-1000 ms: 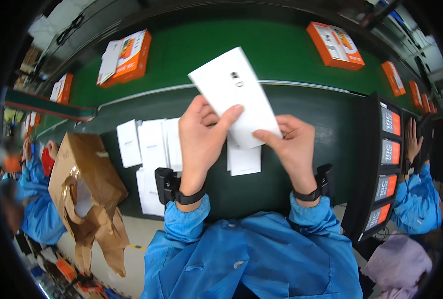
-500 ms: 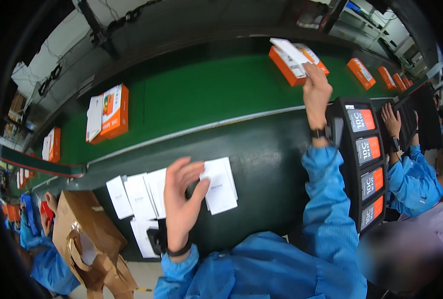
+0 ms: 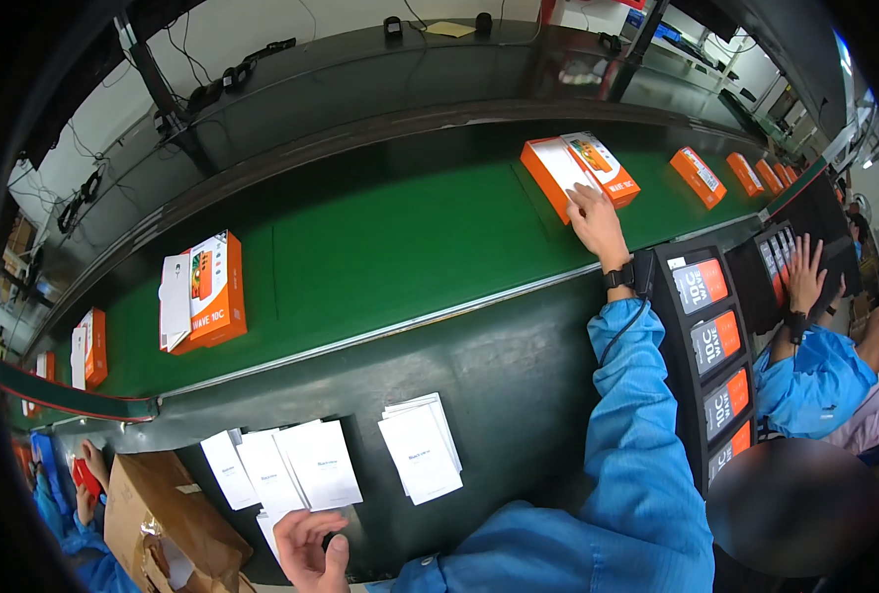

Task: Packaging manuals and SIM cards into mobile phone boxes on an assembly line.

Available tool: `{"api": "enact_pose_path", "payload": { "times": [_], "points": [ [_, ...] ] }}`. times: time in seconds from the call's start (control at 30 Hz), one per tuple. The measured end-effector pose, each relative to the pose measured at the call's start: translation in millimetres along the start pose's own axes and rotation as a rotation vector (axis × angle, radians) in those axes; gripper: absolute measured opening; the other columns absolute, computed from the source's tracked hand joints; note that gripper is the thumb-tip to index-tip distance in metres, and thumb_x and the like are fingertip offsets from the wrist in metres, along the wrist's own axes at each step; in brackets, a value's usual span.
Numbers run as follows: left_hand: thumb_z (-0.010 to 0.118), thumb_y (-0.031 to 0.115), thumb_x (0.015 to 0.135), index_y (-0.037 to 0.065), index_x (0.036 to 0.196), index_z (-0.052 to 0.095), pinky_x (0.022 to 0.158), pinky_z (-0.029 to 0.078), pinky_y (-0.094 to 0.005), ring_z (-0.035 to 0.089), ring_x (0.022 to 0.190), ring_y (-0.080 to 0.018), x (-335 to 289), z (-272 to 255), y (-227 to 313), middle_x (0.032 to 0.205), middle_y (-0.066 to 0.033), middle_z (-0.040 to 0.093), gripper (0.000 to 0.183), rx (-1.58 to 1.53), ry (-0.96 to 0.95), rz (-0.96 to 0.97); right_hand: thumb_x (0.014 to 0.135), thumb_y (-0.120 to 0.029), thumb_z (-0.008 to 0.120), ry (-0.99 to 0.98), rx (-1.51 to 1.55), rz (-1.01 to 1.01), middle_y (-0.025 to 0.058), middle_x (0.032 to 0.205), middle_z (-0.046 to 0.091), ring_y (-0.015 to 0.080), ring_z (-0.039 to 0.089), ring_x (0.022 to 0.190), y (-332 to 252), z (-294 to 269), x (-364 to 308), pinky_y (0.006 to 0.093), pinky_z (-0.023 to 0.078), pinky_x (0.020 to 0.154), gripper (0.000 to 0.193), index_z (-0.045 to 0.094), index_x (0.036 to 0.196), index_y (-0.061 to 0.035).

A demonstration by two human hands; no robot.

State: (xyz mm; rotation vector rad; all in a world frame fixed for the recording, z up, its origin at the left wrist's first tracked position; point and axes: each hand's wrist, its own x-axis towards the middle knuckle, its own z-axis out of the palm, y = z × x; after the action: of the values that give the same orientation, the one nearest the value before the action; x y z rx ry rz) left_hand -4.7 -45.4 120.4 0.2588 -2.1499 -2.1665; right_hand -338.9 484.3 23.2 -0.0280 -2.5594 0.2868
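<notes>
My right hand point(image 3: 598, 229) reaches over the green conveyor belt. Its fingertips rest on a white booklet point(image 3: 555, 168), which lies flat along the left part of an orange and white box point(image 3: 610, 176). The fingers look loosely bent and not wrapped round the booklet. Low in the picture, my left hand point(image 3: 311, 553) hovers with thumb and fingers apart and holds nothing. Just beyond it are several white booklets point(image 3: 323, 463) in overlapping piles on the dark worktop. A separate small stack of booklets point(image 3: 421, 457) lies to their right.
Another orange box with a white booklet point(image 3: 175, 296) stands on the belt point(image 3: 380, 217) at left. A black tray point(image 3: 685, 321) of orange and grey packs is at my right, beside a co-worker's hand point(image 3: 806, 277). A brown carton point(image 3: 163, 494) is at lower left.
My right hand has lowered the booklet from a tilt to flat on the box. My left hand has drawn back toward me from the booklet piles. The view has shifted.
</notes>
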Motion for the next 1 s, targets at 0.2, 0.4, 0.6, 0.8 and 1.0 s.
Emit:
{"api": "enact_pose_path", "payload": {
  "times": [0.2, 0.4, 0.6, 0.8, 1.0],
  "points": [
    [0.077, 0.005, 0.085, -0.003, 0.108, 0.064, 0.078, 0.053, -0.0287, 0.068, 0.079, -0.0136, 22, 29, -18, 0.089, -0.0075, 0.073, 0.027, 0.395, 0.023, 0.019, 0.098, -0.036, 0.056, -0.203, -0.076, 0.117, 0.024, 0.114, 0.07, 0.0419, 0.068, 0.1, -27, 11, 15, 0.0499, 0.054, 0.089, 0.042, 0.071, 0.112, -0.0004],
    [0.08, 0.039, 0.086, 0.0, 0.105, 0.059, 0.062, 0.055, -0.0416, 0.069, 0.073, -0.0336, 40, 78, -46, 0.088, -0.0154, 0.065, 0.048, 0.9, -0.021, 0.186, 0.097, -0.025, 0.063, 0.095, 0.114, -0.203, 0.0215, 0.118, 0.066, 0.038, 0.064, 0.109, -155, -4, 56, 0.0453, 0.052, 0.093, 0.03, 0.07, 0.112, 0.0001],
    [0.074, 0.037, 0.092, -0.002, 0.102, 0.055, 0.063, 0.054, -0.0447, 0.068, 0.074, -0.0389, 31, 79, -49, 0.087, -0.0203, 0.065, 0.045, 0.811, -0.01, 0.173, 0.092, -0.033, 0.066, -0.264, 0.673, -0.497, 0.0212, 0.102, 0.067, 0.039, 0.066, 0.097, -437, 43, 32, 0.0466, 0.054, 0.085, 0.034, 0.071, 0.107, -0.0025],
    [0.072, 0.024, 0.093, 0.0, 0.104, 0.062, 0.062, 0.053, -0.045, 0.066, 0.067, -0.0361, 37, 68, -56, 0.077, -0.0195, 0.067, 0.028, 0.662, 0.126, 0.139, 0.083, -0.055, 0.07, -0.363, 0.53, -0.428, 0.0307, 0.104, 0.067, 0.0436, 0.07, 0.091, -588, 82, 15, 0.0509, 0.057, 0.078, 0.075, 0.058, 0.129, 0.0023],
    [0.074, 0.021, 0.092, 0.001, 0.091, 0.071, 0.058, 0.049, -0.0343, 0.064, 0.062, -0.023, 22, 26, -17, 0.073, -0.0126, 0.068, 0.02, 0.704, 0.476, 0.21, 0.088, -0.022, 0.064, -0.268, 0.222, -0.793, 0.0224, 0.095, 0.073, 0.0331, 0.074, 0.082, -602, 89, 12, 0.045, 0.059, 0.066, 0.062, 0.047, 0.14, 0.0052]
  ]
}}
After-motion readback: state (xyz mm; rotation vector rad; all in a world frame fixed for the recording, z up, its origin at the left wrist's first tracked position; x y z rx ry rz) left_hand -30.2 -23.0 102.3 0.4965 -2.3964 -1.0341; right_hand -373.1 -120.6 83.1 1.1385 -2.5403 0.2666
